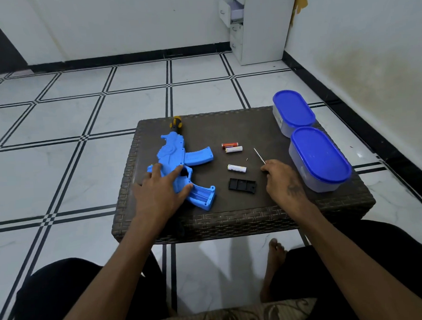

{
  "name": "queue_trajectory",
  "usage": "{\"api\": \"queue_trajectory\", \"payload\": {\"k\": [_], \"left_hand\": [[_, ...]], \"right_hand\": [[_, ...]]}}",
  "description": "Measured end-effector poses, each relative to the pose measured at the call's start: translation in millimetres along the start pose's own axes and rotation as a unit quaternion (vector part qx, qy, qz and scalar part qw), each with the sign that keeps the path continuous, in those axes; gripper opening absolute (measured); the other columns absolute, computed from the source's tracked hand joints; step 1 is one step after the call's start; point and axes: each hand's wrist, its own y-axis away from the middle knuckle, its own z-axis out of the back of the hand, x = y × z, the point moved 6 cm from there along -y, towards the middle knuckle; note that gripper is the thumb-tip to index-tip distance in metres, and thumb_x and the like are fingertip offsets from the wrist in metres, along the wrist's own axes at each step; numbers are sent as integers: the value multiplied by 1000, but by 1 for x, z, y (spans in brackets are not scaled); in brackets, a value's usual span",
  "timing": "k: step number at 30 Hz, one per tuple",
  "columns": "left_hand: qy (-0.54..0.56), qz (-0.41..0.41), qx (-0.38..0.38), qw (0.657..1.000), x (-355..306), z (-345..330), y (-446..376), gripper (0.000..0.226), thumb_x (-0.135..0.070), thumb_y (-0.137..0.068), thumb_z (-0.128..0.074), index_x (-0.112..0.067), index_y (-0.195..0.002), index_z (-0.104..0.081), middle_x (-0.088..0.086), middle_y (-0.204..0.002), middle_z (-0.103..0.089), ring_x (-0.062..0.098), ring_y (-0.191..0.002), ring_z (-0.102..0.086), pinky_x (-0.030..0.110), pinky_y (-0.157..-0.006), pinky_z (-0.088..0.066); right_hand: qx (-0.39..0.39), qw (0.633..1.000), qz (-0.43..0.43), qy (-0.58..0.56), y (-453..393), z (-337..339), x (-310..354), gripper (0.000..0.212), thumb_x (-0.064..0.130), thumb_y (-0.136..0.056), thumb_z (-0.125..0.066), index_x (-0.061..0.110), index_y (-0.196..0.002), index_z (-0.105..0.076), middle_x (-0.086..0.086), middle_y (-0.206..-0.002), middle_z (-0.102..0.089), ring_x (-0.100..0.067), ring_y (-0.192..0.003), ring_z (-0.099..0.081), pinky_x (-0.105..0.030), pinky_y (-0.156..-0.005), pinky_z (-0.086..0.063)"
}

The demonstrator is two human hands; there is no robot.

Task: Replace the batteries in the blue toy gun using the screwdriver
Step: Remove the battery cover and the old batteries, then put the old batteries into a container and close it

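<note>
The battery cover [242, 185] is off and lying on the bench [227, 125], so the step in hand looks like loading cells, and doing it well means keeping the blue toy gun [178, 158] pinned flat while each battery goes in the right way round. The left hand [161, 188] lies spread, palm down, over the gun's rear body, pressing rather than gripping. The right hand [282, 178], at about three o'clock from the gun, is loosely curled with fingertips pinched on the near end of the thin screwdriver [259, 155], whose shaft points away toward twelve o'clock. I'd set that tool down clear of the tiny screw [246, 159], which sits just beside it and could easily roll off. Three batteries wait between gun and screwdriver: a red one [230, 145] touching a white one [233, 149], and another white one [237, 168] nearer the cover. The gun lies on its side at the bench's nine o'clock edge, bright blue moulded plastic, orange-tipped muzzle pointing away, its grip compartment open and apparently empty.
</note>
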Motion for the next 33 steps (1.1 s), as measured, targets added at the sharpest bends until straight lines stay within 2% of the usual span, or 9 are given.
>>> {"api": "queue_trajectory", "payload": {"k": [4,11,17,21,24,27,31,33], "left_hand": [[3,34,4,999,3,-2,4,63,-73,-85,-41,-49,-143,-33,7,-154,-26,34,-137,-32,53,-105,-32],[-9,7,-9,1000,3,0,2,63,-72,-85,-43,-45,-142,-39,11,-152,-31,40,-130,-39,48,-103,-37],[-8,11,11,1000,2,1,2,64,-72,-85,-43,-45,-143,-38,11,-154,-29,39,-133,-36,49,-107,-32],[24,-20,-46,998,-7,13,5,59,-60,-84,-57,-37,-138,-49,8,-151,-35,33,-135,-37,47,-107,-30],[93,-61,-86,990,-27,22,4,48,-44,-84,-66,-29,-129,-61,7,-145,-45,30,-131,-44,46,-104,-34],[165,-92,-100,977,-54,31,2,35,-31,-85,-68,-23,-119,-68,4,-131,-58,28,-118,-53,42,-97,-45],[209,-115,-101,966,-86,38,-1,23,-25,-89,-61,-24,-109,-72,-4,-112,-68,19,-104,-61,37,-85,-50],[242,-113,-93,959,-101,40,-2,21,-24,-89,-60,-27,-106,-72,-6,-105,-70,15,-100,-63,34,-82,-51]], "right_hand": [[15,1000,-3,10,0,0,0,41,-1,-90,-62,11,-129,-60,-6,-131,-58,-24,-117,-59,-33,-100,-50],[5,1000,-7,11,-1,1,1,36,1,-90,-62,12,-125,-63,-6,-125,-61,-24,-112,-61,-34,-96,-52],[-11,1000,9,-7,3,3,3,34,1,-92,-60,11,-125,-63,-5,-128,-58,-22,-112,-60,-31,-96,-52],[-40,999,28,-18,5,9,5,32,4,-94,-58,13,-125,-64,-4,-136,-53,-21,-117,-57,-27,-97,-47],[-56,998,37,-20,6,19,9,29,6,-94,-59,14,-122,-66,-3,-135,-54,-18,-115,-58,-19,-90,-44],[-75,995,54,-24,6,35,12,26,7,-94,-59,15,-117,-68,-2,-132,-56,-16,-112,-59,-15,-83,-41],[-106,991,77,-37,4,61,13,19,11,-96,-56,16,-108,-69,1,-126,-58,-14,-107,-57,-19,-81,-41],[-121,988,82,-41,-1,74,10,18,13,-95,-55,16,-105,-69,1,-121,-60,-15,-106,-58,-23,-82,-46]]}}
